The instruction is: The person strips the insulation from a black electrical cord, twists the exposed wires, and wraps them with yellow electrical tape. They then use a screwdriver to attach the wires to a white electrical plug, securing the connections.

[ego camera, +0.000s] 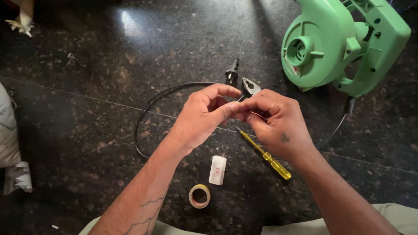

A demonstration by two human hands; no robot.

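Observation:
My left hand (pixel 203 116) and my right hand (pixel 275 121) meet fingertip to fingertip over the dark stone floor, pinching something small between them that the fingers hide. A black cable (pixel 150 106) loops from the left towards my hands and ends in a black plug (pixel 231 72) just beyond them. Pliers (pixel 250 87) lie on the floor right behind my fingers. Under my right hand lies a yellow-handled screwdriver (pixel 266 156).
A green blower (pixel 337 41) lies at the top right with its cord (pixel 337 126) running down to the floor. A small white switch block (pixel 217 170) and a roll of tape (pixel 200 196) lie near my forearms. Cloth bundles (pixel 8 139) sit at the left edge.

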